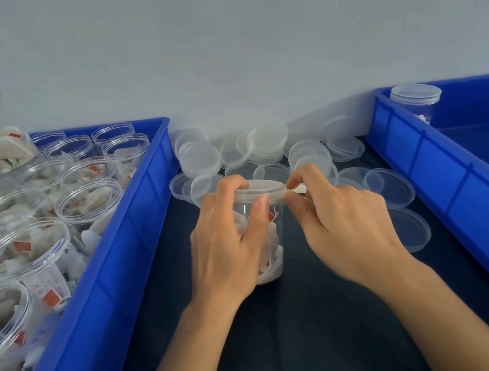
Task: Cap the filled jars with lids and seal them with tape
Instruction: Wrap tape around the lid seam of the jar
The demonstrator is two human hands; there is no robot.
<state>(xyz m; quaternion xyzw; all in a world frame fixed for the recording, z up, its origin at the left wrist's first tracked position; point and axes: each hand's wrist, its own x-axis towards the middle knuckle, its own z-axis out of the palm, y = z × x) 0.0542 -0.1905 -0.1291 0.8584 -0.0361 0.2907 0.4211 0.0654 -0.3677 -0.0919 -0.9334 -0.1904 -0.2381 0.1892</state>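
A clear plastic jar [271, 246] filled with white sachets stands tilted on the dark mat between my hands. A translucent lid [261, 187] sits on its mouth. My left hand [228, 247] grips the jar's upper part, thumb across the front and fingers over the lid's far edge. My right hand [336, 215] pinches a small pale strip of tape [294, 189] at the lid's right rim, between thumb and forefinger. The lower part of the jar is partly hidden by my left palm.
A blue crate [136, 247] on the left holds several open filled jars [90, 206]. Loose lids [265, 142] lie heaped along the wall and to the right [390, 185]. A second blue crate [451, 181] on the right holds capped jars [416, 99].
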